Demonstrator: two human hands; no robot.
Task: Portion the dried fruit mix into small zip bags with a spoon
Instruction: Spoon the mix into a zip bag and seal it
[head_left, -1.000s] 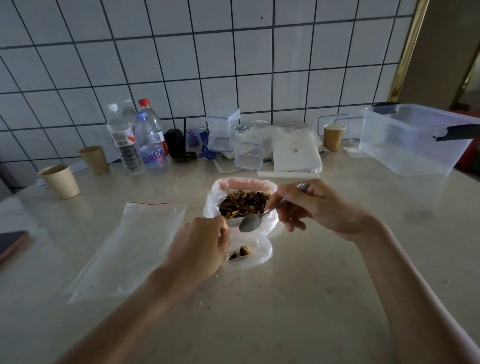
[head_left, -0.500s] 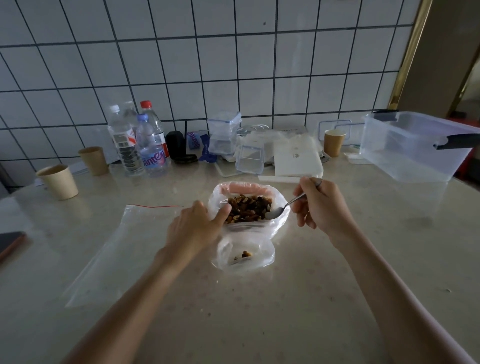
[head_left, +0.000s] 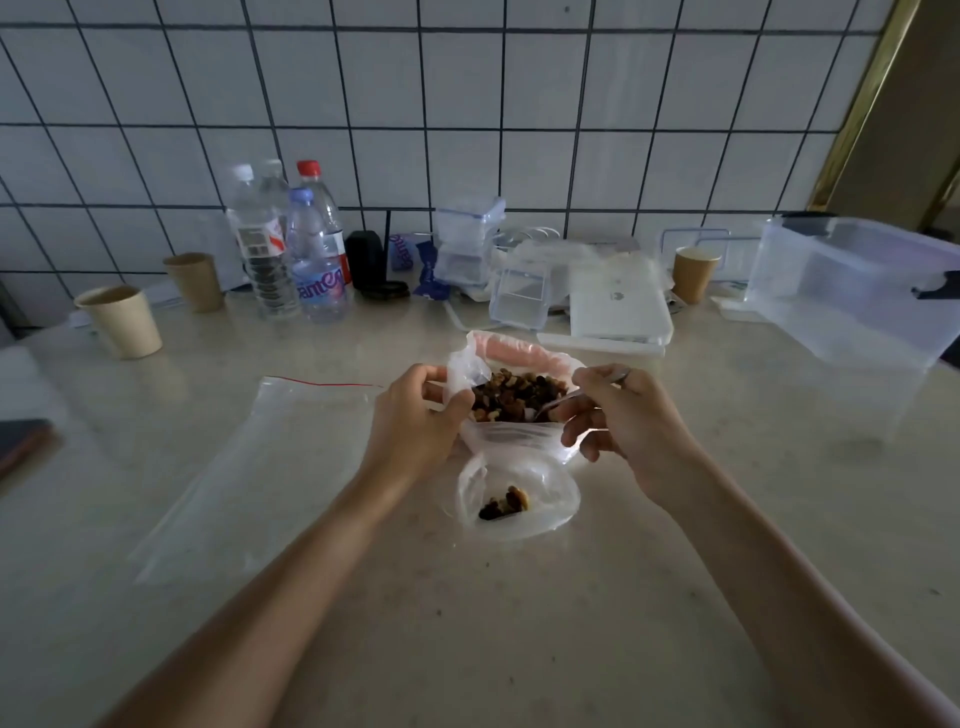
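The left hand (head_left: 415, 415) pinches the rim of the fruit bag (head_left: 519, 358) while the right hand (head_left: 628, 426) grips a spoon (head_left: 563, 401) dipped into the mix (head_left: 514, 397).

Pale stone counter (head_left: 519, 623): 3 paper cups (head_left: 122, 322), bottles (head_left: 262, 244), clear tub (head_left: 852, 291), zip bags (head_left: 249, 467)

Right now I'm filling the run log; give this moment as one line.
step: scooping | left hand: holds fruit bag rim | right hand: spoon in dried fruit mix | small zip bag: few pieces
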